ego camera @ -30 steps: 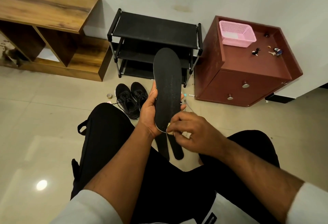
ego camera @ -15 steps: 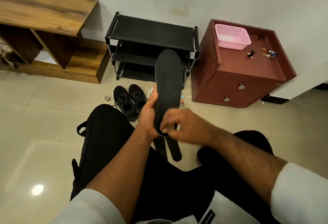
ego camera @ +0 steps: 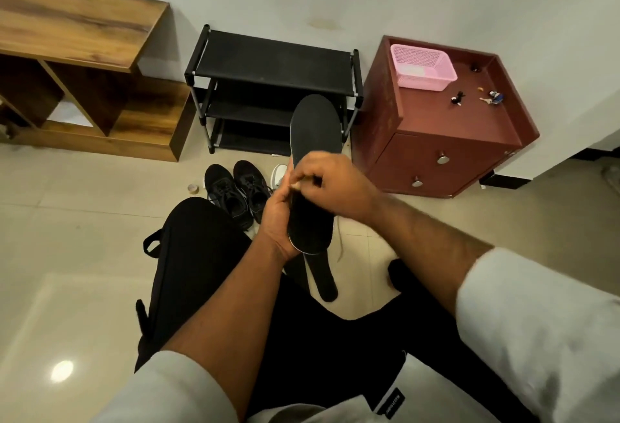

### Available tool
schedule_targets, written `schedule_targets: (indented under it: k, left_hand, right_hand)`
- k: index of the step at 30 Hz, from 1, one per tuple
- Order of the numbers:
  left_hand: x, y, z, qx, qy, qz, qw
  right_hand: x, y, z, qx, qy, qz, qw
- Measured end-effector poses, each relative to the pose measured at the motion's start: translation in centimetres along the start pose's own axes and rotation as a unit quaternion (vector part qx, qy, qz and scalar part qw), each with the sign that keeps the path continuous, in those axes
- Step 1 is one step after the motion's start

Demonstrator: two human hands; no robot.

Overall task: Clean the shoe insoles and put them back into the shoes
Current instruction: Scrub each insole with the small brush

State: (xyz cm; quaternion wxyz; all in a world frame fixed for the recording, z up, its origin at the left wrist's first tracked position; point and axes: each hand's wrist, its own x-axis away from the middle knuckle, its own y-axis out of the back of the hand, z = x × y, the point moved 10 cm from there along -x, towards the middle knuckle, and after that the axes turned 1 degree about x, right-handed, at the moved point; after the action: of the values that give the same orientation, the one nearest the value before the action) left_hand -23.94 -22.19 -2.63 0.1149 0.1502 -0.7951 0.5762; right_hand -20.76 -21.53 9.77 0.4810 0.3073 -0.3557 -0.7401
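head view is looking down from a seated person onto a tiled floor [ego camera: 84, 221] with furniture along the wall: one wooden shelf unit [ego camera: 84, 63] at the left, one black shoe rack [ego camera: 268, 93] in the middle, and one reddish cabinet [ego camera: 446, 147] at the right, which is carrying one pink basket [ego camera: 422, 67] and a few small odds and ends too tiny to name. two black shoes [ego camera: 238, 192] are sitting side by side on the floor in front of the rack, toes pointing toward the person, probably parked close so the insoles can go straight back in. something white is peeking out just beside them, mostly hidden.

two insoles are showing. one insole [ego camera: 313, 140] is being held upright above the knees, its flat face turned toward the camera, likely so that dirt on it is easy to see. the left hand [ego camera: 278, 218] is cupping it from behind along its left edge and bracing the heel end. the right hand [ego camera: 332, 184] is lying across the middle of that face with fingers curled and fingertips bunched, seemingly picking or rubbing at a spot; whether it is pinching anything is not clear. the second insole [ego camera: 322, 278] is lying lower down between the legs, apart from the shoes, apparently waiting its turn.
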Motion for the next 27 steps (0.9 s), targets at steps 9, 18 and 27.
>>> schedule_targets:
  k: [9,18,27]
  left_hand:
    - [-6.6,8.0,0.2,0.021,-0.011,-0.170,0.985]
    - [-15.6,19.2,8.1,-0.188,0.113,-0.372,0.902]
    - [-23.8,30.3,19.9,-0.384,0.323,-0.335,0.797]
  right_hand:
    - [7.2,-7.3,-8.3,-0.021,-0.038,0.221,0.974]
    - [9.5,-10.8,-33.8,-0.219,-0.463,-0.029,0.858]
    - [16.2,-21.9,-50.3,-0.296,-0.646,-0.162,0.685]
